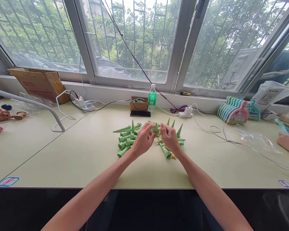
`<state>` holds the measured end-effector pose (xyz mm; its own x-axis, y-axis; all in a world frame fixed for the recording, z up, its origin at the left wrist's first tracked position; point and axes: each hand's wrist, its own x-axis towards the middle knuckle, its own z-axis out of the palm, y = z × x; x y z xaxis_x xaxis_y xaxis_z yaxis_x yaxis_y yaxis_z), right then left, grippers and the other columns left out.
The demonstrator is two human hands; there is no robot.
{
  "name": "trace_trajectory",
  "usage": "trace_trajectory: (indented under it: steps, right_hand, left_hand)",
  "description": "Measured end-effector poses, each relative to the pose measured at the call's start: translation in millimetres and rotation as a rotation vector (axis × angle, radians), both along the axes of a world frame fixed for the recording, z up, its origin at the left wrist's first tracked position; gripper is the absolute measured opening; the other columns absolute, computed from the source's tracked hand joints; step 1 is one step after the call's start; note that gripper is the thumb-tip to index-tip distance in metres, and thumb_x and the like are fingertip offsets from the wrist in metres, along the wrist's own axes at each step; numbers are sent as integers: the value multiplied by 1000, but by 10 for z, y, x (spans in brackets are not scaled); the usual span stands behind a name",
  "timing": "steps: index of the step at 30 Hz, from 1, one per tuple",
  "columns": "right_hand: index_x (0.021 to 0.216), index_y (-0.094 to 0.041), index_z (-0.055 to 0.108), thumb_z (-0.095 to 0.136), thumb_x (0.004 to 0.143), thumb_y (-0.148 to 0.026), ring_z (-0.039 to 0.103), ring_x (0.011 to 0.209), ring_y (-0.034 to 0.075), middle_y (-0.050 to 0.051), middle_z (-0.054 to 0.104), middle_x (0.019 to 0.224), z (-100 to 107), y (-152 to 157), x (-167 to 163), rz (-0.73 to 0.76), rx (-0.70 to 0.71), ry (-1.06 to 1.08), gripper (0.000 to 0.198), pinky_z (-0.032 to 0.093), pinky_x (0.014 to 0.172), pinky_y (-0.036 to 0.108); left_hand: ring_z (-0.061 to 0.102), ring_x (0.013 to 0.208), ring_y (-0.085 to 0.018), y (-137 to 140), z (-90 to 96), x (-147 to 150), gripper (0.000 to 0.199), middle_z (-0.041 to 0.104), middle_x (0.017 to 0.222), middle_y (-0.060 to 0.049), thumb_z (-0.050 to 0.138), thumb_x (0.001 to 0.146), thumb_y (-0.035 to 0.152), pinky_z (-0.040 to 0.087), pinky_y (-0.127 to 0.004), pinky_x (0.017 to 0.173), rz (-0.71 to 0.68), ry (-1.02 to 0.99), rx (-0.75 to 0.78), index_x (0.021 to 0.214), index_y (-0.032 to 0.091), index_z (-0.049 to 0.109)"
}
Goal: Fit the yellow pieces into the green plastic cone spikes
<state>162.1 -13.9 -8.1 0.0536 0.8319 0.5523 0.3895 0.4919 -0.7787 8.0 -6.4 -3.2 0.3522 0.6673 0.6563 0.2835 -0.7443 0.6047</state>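
Observation:
My left hand [144,138] is closed in a pinch around a green plastic spike [155,129], its narrow tip pointing up. Right beside it, my right hand [170,137] has its fingers pressed together; whatever they hold is hidden. Below and left of my left hand lies a pile of hollow green plastic cone spikes [122,146], their round ends turned toward me. More green spikes [179,131] stand or lie around my right hand. Small yellow plastic parts [173,156] show under and beside a green cone [168,154] there.
Behind the spikes are a black phone [140,114], a small cardboard box [139,104] and a bottle [152,98]. Cables [240,143] cross the right side near toy-like dustpans [233,110]. Another person's hand [287,141] works at far right. Wooden toys [8,115] lie far left.

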Motion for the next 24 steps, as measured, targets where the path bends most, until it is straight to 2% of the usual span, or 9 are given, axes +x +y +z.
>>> trace_trajectory:
  steps: [5,8,11,16,19,24]
  right_hand:
    - [66,-22,37,36,97,-55,33,49,11,-4,35,54,-20,17,7,-45,19,54,45,29,48,25]
    - [67,-22,37,35,97,-55,34,50,11,-4,36,56,-26,22,14,-77,36,79,45,30,49,25]
    - [68,-22,36,34,97,-55,34,51,11,-4,36,58,-28,9,16,-59,37,68,44,30,50,25]
    - [69,-21,38,35,98,-51,35,53,11,-4,39,59,-30,-16,9,15,41,-23,42,31,52,25]
    - [69,-21,37,36,98,-48,33,54,11,-4,37,59,-16,-28,4,28,41,-59,40,30,53,24]
    - [66,-20,33,35,99,-45,29,54,10,-5,33,59,23,-54,-1,34,60,-100,41,26,53,25]
  left_hand:
    - [51,58,-6,-17,52,8,21,57,102,-5,56,90,39,45,-19,49,86,-115,-95,100,20,54]
    - [51,53,-7,-15,80,5,30,58,86,-2,56,88,47,42,-18,45,74,-212,-233,101,20,52]
    - [50,47,-8,-7,101,-1,38,57,71,2,54,87,55,39,-18,41,-41,-256,-432,102,21,49]
    - [50,42,-9,-17,155,-9,45,57,62,2,53,85,62,38,-20,38,-300,-276,-761,94,19,45]
    - [48,43,-9,-39,194,-20,43,55,57,3,60,83,58,37,-20,39,-353,-312,-826,92,19,45]
    - [49,46,-9,-63,224,-42,42,57,58,3,66,80,53,38,-20,42,-319,-334,-833,95,19,46]
